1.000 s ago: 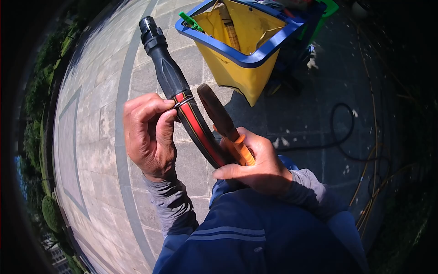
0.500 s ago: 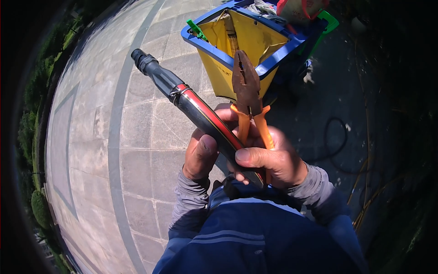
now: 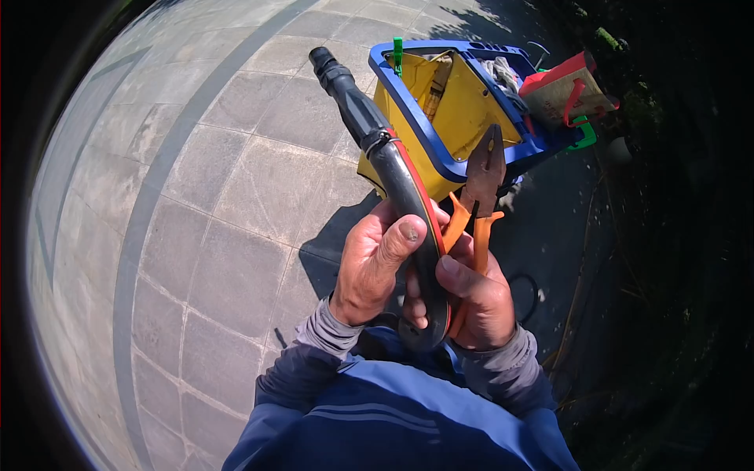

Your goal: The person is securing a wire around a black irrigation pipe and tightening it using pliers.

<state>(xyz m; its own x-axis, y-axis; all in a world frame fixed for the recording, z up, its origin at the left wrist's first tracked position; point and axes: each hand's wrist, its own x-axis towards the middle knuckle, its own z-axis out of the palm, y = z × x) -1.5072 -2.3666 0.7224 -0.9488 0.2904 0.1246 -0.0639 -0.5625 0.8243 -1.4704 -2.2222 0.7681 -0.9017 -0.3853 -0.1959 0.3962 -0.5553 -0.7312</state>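
A black hose with a red stripe (image 3: 400, 182) slants up and left in front of me, a black nozzle (image 3: 347, 94) fitted on its far end. A wire clamp (image 3: 376, 142) circles the joint between them. My left hand (image 3: 371, 267) is closed around the hose's middle, thumb on top. In my right hand (image 3: 483, 302) are rusty combination pliers (image 3: 484, 177) with orange handles, jaws pointing up and apart from the clamp. The right thumb also presses against the hose near its lower end. The handles' lower parts are partly hidden by that hand.
Beyond my hands stands a cart with a blue frame (image 3: 452, 169) and a yellow bag (image 3: 471, 98), a green clip (image 3: 397, 56) on its rim. A red and tan carrier bag (image 3: 565, 90) sits at its right end. Paving stones (image 3: 236, 243) spread left; shaded plants border the right.
The hose has swung more upright and moved right, with both hands. The pliers have shifted right and lower, their jaws tilting right. The cart appears farther right as the view turned.
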